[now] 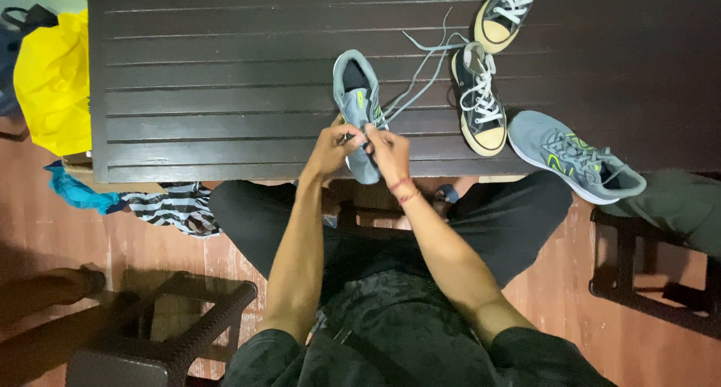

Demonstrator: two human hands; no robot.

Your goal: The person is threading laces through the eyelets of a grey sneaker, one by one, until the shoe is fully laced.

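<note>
Overhead, from the head camera, a grey mesh running shoe (357, 109) with lime accents lies on a dark slatted wooden table (225, 79), its toe at the near edge. Both hands meet over its laces: the left hand (330, 150) and the right hand (389, 150) are curled nearly closed, fingertips pinching the pale grey lace (420, 75), whose loose ends trail away beyond the hands. Just right of the right hand stand two black canvas sneakers (481, 101) with white laces and cream toe caps, and further right lies the matching grey shoe (574, 155). Beyond the left hand, off the table, sit a yellow bag (52, 79) and striped cloth (176, 207) on the reddish floor (45, 237).
</note>
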